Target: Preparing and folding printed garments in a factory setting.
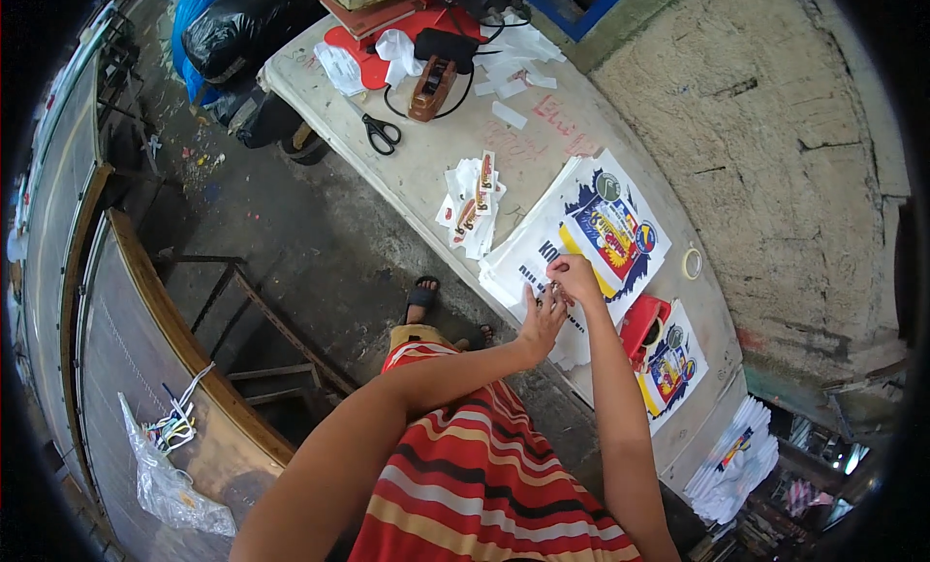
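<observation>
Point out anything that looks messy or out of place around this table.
The small labels lie in a loose, crooked heap beside the printed sheets. White paper scraps are strewn toward the far end of the table, and small coloured bits litter the floor, so both spots look untidy.

A long, pale table (417, 170) runs from the upper left of the frame toward the lower right, with red marks (560, 114) on its top. At its upper end lie white paper scraps (504, 76), a brown device (432, 89) and black-handled scissors (369, 122). A loose pile of small labels (472, 208) sits near the middle, just beside a stack of printed sheets (625, 223). Farther right are a tape roll (699, 263), a red holder (636, 327) and another printed sheet (678, 363).
</observation>
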A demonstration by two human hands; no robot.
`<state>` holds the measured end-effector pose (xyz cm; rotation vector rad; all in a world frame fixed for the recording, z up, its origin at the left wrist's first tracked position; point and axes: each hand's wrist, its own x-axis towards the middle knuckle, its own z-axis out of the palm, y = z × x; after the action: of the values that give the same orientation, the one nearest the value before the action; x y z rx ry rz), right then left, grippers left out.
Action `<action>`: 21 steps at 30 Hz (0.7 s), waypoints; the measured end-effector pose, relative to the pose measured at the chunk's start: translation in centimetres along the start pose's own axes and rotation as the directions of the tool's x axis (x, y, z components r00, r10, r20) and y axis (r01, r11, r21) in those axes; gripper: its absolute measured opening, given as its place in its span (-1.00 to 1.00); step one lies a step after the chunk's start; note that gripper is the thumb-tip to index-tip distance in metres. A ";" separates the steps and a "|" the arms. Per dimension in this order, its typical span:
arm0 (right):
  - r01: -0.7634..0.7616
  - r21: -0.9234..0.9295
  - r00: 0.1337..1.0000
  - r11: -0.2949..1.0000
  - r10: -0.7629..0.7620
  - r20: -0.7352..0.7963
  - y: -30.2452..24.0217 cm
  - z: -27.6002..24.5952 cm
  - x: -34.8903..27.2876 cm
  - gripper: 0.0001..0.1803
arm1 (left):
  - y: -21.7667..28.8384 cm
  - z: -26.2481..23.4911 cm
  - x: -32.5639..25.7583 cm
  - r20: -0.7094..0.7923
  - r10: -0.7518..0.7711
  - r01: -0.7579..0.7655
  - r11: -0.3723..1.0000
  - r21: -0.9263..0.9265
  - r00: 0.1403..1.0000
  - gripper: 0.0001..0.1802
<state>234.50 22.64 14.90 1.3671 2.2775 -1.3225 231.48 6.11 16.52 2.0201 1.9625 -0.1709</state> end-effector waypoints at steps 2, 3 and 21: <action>0.006 -0.059 1.000 0.998 -0.007 -0.019 -0.2 0.2 0.3 -0.92 | 0.0 0.0 0.1 -0.014 -0.001 0.001 1.000 -0.013 1.000 -0.10; 0.019 -0.060 1.000 0.998 -0.020 -0.014 -0.3 0.3 0.4 -0.92 | 0.0 -0.1 0.2 0.012 0.007 -0.007 1.000 -0.009 1.000 -0.10; -0.023 -0.185 0.993 0.982 0.001 -0.118 1.7 -2.4 -0.8 -0.52 | -0.5 0.1 0.4 -0.031 0.045 -0.044 0.999 0.028 0.999 -0.17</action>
<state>236.98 24.27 15.75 1.4258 2.3945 -1.0194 230.99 6.47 16.19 2.0938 1.9421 -0.1572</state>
